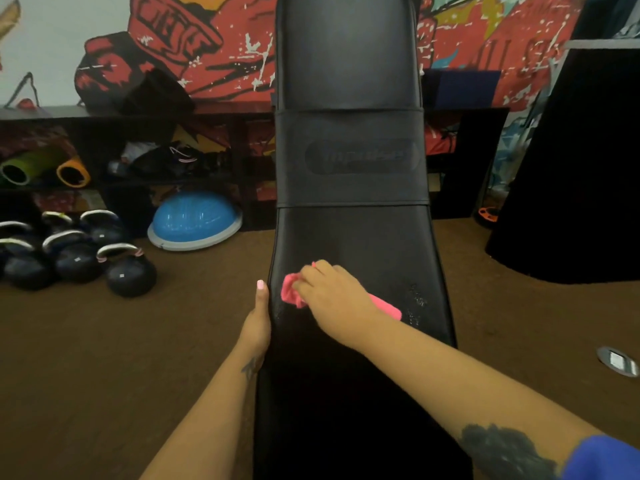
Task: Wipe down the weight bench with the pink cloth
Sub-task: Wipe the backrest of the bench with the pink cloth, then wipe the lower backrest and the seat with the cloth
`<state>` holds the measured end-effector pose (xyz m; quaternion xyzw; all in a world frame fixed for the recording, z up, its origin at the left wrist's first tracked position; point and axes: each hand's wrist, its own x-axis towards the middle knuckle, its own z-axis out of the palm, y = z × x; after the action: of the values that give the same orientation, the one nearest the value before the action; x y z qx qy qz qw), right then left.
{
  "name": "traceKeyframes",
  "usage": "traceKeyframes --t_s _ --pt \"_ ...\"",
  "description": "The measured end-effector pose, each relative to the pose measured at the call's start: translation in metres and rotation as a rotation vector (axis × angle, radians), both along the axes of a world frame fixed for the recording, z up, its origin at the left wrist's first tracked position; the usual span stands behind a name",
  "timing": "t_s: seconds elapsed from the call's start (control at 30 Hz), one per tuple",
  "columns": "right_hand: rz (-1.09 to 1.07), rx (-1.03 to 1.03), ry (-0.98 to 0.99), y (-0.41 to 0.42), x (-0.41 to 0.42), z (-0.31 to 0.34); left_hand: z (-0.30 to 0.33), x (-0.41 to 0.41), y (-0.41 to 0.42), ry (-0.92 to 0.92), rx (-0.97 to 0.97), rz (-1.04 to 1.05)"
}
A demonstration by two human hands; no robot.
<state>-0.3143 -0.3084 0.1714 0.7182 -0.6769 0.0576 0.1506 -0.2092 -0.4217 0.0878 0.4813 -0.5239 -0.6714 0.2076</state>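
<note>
A long black padded weight bench [349, 161] runs up the middle of the view, its back pad rising away from me. My right hand [332, 296] presses the pink cloth [291, 289] flat onto the bench's lower pad, near its left side; cloth shows on both sides of the hand. My left hand [258, 320] grips the bench's left edge beside the cloth, thumb up along the side and fingers hidden under the pad. Small wet spots glisten on the pad to the right of the cloth.
Several black kettlebells [128, 268] and a blue half-ball trainer [195, 221] sit on the brown floor at left. A dark shelf [104, 150] with rolled mats runs along the mural wall. A large black block [575, 188] stands at right, and a metal floor plate [618, 361] lies near it.
</note>
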Motion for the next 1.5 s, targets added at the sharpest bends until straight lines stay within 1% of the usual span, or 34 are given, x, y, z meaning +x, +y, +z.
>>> traceKeyframes --t_s 0.07,0.17,0.23,0.3,0.33,0.37,0.4,0.43,0.47,0.5,0.53,0.6,0.7,0.77,0.83,0.87,0.9,0.93,1.0,1.03,1.07,1.1,1.13,1.17,1.27,1.3,1.33,1.43,1.5 --pt "-0.007 0.010 0.001 0.008 -0.013 0.000 -0.001 0.001 0.000 0.039 -0.001 -0.004" --pt "-0.105 -0.086 -0.010 -0.002 -0.025 0.009 -0.001 0.001 0.001 0.049 0.027 0.010" --pt "-0.172 -0.098 -0.054 -0.013 -0.014 0.014 -0.001 0.002 0.001 0.050 0.029 -0.003" --pt "-0.190 -0.069 -0.107 -0.020 0.006 0.009 0.002 0.004 0.004 0.074 0.013 -0.013" --pt "-0.190 -0.052 -0.115 -0.020 0.017 0.005 0.003 0.006 0.007 0.089 -0.044 -0.006" --pt "-0.189 -0.037 -0.126 -0.020 0.025 -0.001 0.008 0.007 0.011 0.085 -0.150 0.040" --pt "-0.202 -0.045 -0.167 -0.019 0.030 -0.005 0.012 0.008 0.017 0.063 -0.287 0.130" --pt "-0.234 -0.054 -0.237 -0.018 0.033 -0.007 0.016 0.012 0.024 0.043 -0.425 0.258" --pt "-0.273 -0.063 -0.336 -0.017 0.036 -0.007 0.021 0.016 0.034 0.061 -0.539 0.363" --pt "-0.313 -0.062 -0.445 -0.017 0.037 -0.006 0.028 0.018 0.046 0.110 -0.599 0.406" --pt "-0.341 -0.049 -0.542 -0.018 0.039 -0.004 0.032 0.022 0.058 0.180 -0.625 0.386" --pt "-0.380 0.004 -0.689 -0.021 0.041 0.000 0.037 0.025 0.075 0.244 -0.608 0.242" --pt "-0.439 0.095 -0.870 -0.024 0.038 0.004 0.041 0.023 0.078 0.196 -0.582 0.030" --pt "-0.424 0.133 -0.995 -0.019 0.035 0.011 0.042 0.019 0.074 0.110 -0.655 -0.044" --pt "-0.369 0.136 -1.218 -0.008 0.024 0.019 0.042 0.014 0.072 -0.092 -0.790 -0.096" --pt "-0.319 0.096 -1.358 0.000 0.015 0.020 0.042 0.012 0.071 -0.201 -0.872 -0.103" --pt "-0.284 -0.002 -1.459 0.008 0.002 0.019 0.041 0.010 0.071 -0.273 -0.947 -0.089" --pt "-0.308 -0.180 -1.450 0.018 -0.014 0.017 0.041 0.009 0.070 -0.313 -1.016 -0.071" --pt "-0.490 -0.597 -1.182 0.036 -0.054 0.009 0.038 0.008 0.065 -0.333 -1.115 -0.042" --pt "-0.606 -0.748 -1.038 0.045 -0.075 0.006 0.037 0.008 0.061 -0.342 -1.143 -0.037" --pt "-0.740 -0.823 -0.957 0.054 -0.092 0.005 0.037 0.008 0.058 -0.361 -1.166 -0.041" --pt "-0.860 -0.832 -0.952 0.060 -0.108 0.002 0.036 0.007 0.056 -0.385 -1.193 -0.048" --pt "-0.938 -0.770 -0.999 0.064 -0.121 -0.001 0.037 0.005 0.056 -0.405 -1.223 -0.059" --pt "-0.957 -0.684 -1.072 0.061 -0.133 -0.008 0.037 0.002 0.056 -0.419 -1.250 -0.072" --pt "-0.875 -0.459 -1.357 0.046 -0.140 -0.020 0.040 -0.003 0.054 -0.435 -1.284 -0.097" --pt "-0.874 -0.411 -1.385 0.043 -0.139 -0.022 0.040 -0.003 0.050 -0.422 -1.296 -0.095" --pt "-0.890 -0.386 -1.368 0.041 -0.137 -0.022 0.041 -0.001 0.046 -0.409 -1.314 -0.091" --pt "-0.901 -0.413 -1.245 0.043 -0.137 -0.022 0.034 0.012 0.034 -0.381 -1.317 -0.037" --pt "-0.908 -0.424 -1.238 0.043 -0.137 -0.025 0.022 0.021 0.039 -0.371 -1.291 -0.014"
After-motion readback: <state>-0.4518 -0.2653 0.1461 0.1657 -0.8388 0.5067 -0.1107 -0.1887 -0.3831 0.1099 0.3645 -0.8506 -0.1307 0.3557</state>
